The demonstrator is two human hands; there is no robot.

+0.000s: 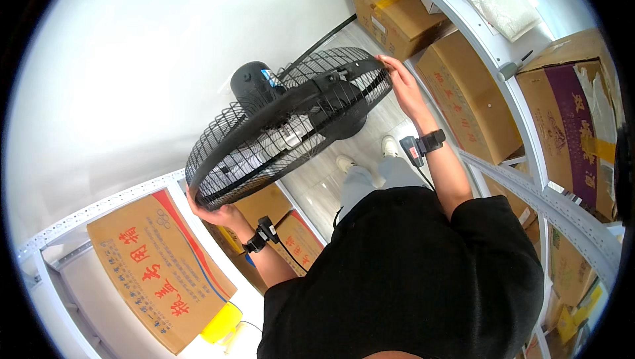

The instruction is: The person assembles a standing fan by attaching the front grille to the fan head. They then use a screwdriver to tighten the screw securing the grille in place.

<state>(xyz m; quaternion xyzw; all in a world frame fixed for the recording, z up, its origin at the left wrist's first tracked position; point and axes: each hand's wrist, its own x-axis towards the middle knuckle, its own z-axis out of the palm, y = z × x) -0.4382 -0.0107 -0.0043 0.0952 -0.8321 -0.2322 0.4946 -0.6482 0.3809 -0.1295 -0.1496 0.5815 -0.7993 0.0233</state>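
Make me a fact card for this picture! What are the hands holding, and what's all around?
Big thing: black fan with a wire cage
Left hand: grips its lower-left rim
Right hand: grips its upper-right rim
Wrists: black strapped devices
Feet: white shoes
Lower left: cardboard box, something yellow
Right: shelves, more boxes

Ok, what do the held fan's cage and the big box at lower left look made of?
Fan cage: probably black-coated metal wire, given its thin curved bars, though plastic is possible. Box: matte brown cardboard, judging by its flat, printed paper-like face.
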